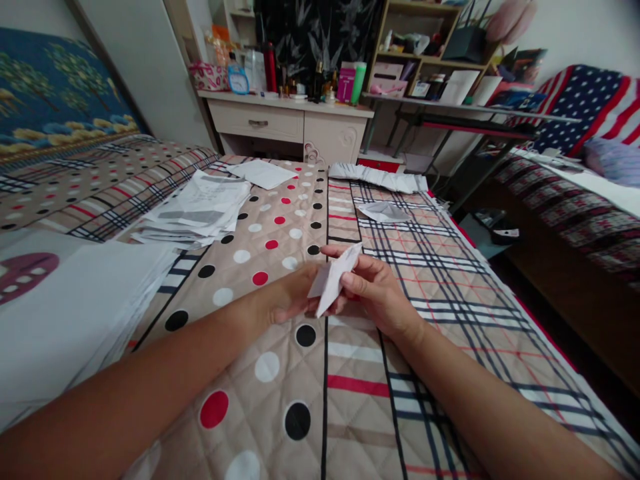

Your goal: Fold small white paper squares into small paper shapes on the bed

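Observation:
A small piece of folded white paper (336, 279) is held up between my two hands, just above the quilted bedspread (280, 400). My right hand (380, 290) pinches its right side, with the thumb on the near face. My left hand (303, 290) is at its left side; the paper hides part of its fingers, and they seem to close on the paper's lower left edge. The paper has creases and stands at a slant, with a flap sticking out to the left.
Stacks of paper (200, 200) and large white sheets (90, 293) lie on the left. Ahead are a single sheet (265, 174), a folded paper piece (385, 212) and a long pleated paper strip (377, 177). A dresser (255, 123) stands beyond the bed, a metal-legged desk (470, 113) to the right.

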`<act>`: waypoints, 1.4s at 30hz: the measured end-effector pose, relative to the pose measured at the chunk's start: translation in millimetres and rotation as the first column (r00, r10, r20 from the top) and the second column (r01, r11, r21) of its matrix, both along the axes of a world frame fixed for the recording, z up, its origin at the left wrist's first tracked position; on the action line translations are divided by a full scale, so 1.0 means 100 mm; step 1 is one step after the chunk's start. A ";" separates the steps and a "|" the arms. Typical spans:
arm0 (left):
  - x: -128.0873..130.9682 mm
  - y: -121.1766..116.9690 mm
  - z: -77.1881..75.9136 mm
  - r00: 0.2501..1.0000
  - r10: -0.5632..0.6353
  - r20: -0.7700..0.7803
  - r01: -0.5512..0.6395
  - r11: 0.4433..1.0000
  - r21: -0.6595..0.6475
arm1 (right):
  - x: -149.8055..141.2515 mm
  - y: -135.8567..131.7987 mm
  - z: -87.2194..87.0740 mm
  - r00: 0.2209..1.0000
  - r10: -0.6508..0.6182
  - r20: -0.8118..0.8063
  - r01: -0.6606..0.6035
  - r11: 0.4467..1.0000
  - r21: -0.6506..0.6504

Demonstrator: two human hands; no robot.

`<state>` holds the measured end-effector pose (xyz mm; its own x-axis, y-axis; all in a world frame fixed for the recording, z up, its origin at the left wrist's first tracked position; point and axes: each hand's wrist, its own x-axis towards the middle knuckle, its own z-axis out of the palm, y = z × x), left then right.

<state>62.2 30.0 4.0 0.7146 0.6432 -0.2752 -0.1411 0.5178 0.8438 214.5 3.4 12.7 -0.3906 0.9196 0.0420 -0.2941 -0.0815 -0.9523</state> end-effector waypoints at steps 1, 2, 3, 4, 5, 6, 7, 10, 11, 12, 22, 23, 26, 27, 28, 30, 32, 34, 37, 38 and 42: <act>0.01 -0.01 -0.01 1.000 0.006 -0.025 -0.006 1.000 0.015 | 0.00 -0.01 0.01 1.000 0.012 0.006 -0.012 1.000 -0.012; 0.03 -0.01 -0.02 0.999 0.022 -0.050 -0.020 0.999 0.035 | 0.00 -0.01 0.01 1.000 0.018 0.014 -0.018 1.000 -0.018; 0.04 0.00 -0.03 0.996 0.054 -0.070 -0.050 0.997 0.055 | 0.01 0.00 0.02 1.000 0.011 0.021 -0.011 1.000 -0.021; 0.04 0.01 -0.05 0.992 0.099 -0.084 -0.093 0.993 0.071 | 0.03 0.01 0.03 1.000 -0.008 0.025 0.009 1.000 -0.025; 0.04 0.03 -0.07 0.983 0.156 -0.097 -0.148 0.985 0.084 | 0.05 0.03 0.04 0.999 -0.033 0.032 0.034 0.999 -0.033; 0.02 0.07 -0.08 0.968 0.226 -0.107 -0.217 0.971 0.097 | 0.08 0.06 0.05 0.997 -0.060 0.046 0.062 0.997 -0.044; 0.00 0.11 -0.09 0.953 0.280 -0.119 -0.269 0.958 0.101 | 0.11 0.09 0.06 0.994 -0.085 0.070 0.089 0.994 -0.056; -0.11 0.22 -0.07 0.938 0.324 -0.122 -0.314 0.945 0.090 | 0.22 0.19 0.08 0.977 -0.083 0.199 0.106 0.989 -0.108; -0.16 0.24 -0.04 0.939 0.322 -0.118 -0.315 0.946 0.070 | 0.26 0.22 0.08 0.968 -0.062 0.242 0.096 0.986 -0.133; -0.19 0.26 0.00 0.945 0.306 -0.114 -0.303 0.952 0.045 | 0.28 0.24 0.08 0.959 -0.041 0.279 0.088 0.984 -0.157; -0.22 0.20 0.03 0.936 0.198 -0.290 -0.089 0.933 0.350 | 0.24 0.26 0.05 0.903 -0.014 0.430 0.122 0.967 -0.225; -0.22 0.21 0.01 0.925 0.228 -0.303 -0.102 0.919 0.381 | 0.23 0.26 0.05 0.892 -0.016 0.452 0.119 0.973 -0.198; -0.22 0.23 -0.05 0.881 0.305 -0.361 -0.101 0.868 0.487 | 0.22 0.26 0.01 0.834 -0.034 0.551 0.105 0.990 -0.098; -0.22 0.24 -0.07 0.865 0.328 -0.380 -0.082 0.839 0.537 | 0.21 0.26 -0.01 0.803 -0.056 0.594 0.102 0.994 -0.044; -0.22 0.25 -0.09 0.847 0.357 -0.394 -0.060 0.800 0.597 | 0.21 0.26 -0.03 0.759 -0.093 0.645 0.098 0.995 0.029; -0.22 0.26 -0.14 0.795 0.445 -0.413 -0.003 0.684 0.730 | 0.21 0.25 -0.06 0.626 -0.218 0.748 0.087 0.974 0.210; -0.22 0.27 -0.18 0.718 0.563 -0.409 0.070 0.527 0.847 | 0.21 0.24 -0.08 0.457 -0.362 0.813 0.061 0.924 0.377; -0.23 0.29 -0.22 0.661 0.646 -0.383 0.140 0.395 0.908 | 0.20 0.24 -0.09 0.316 -0.456 0.832 0.036 0.882 0.470; -0.25 0.33 -0.27 0.666 0.660 -0.348 0.140 0.347 0.927 | 0.20 0.24 -0.10 0.235 -0.500 0.834 0.029 0.861 0.508; -0.25 0.34 -0.28 0.675 0.652 -0.347 0.123 0.363 0.923 | 0.20 0.24 -0.11 0.233 -0.498 0.836 0.031 0.863 0.505; -0.22 0.34 -0.28 0.714 0.615 -0.334 0.062 0.420 0.905 | 0.21 0.27 -0.14 0.251 -0.482 0.839 0.046 0.872 0.487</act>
